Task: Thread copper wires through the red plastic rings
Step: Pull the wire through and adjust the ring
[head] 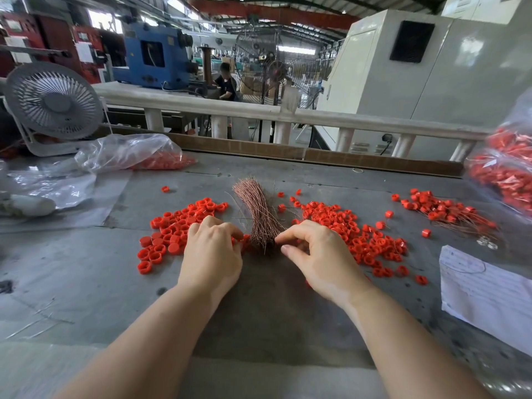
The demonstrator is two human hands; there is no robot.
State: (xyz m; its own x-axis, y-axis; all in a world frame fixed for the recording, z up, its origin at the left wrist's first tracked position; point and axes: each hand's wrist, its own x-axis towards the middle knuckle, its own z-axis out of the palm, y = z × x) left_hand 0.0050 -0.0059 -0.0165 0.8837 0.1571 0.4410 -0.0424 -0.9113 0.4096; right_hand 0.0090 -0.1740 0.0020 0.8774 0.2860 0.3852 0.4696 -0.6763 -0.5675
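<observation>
Copper wires (257,210) are lying in one bundle in the middle of the grey desk (86,283), their long axis running away from the person and fanning out at the far end, the near ends gathered between the two hands. The right hand (316,254) is sitting just beside those near ends — its grip is narrow, forefinger and thumb curling towards the bundle's tip from the right, though whether a single strand is already being pinched is too fine to tell. The left hand (213,251) is resting at the bundle's left edge, fingers curled down into the near side of the left pile of red plastic rings (178,226); whether a ring is held there is hidden. A second, wider spread of rings (359,234) is lying to the right of the wires. Judging from this, the right hand is the nearer one for drawing a wire out — pulling along the bundle's axis towards the body, then across to a ring at the left
</observation>
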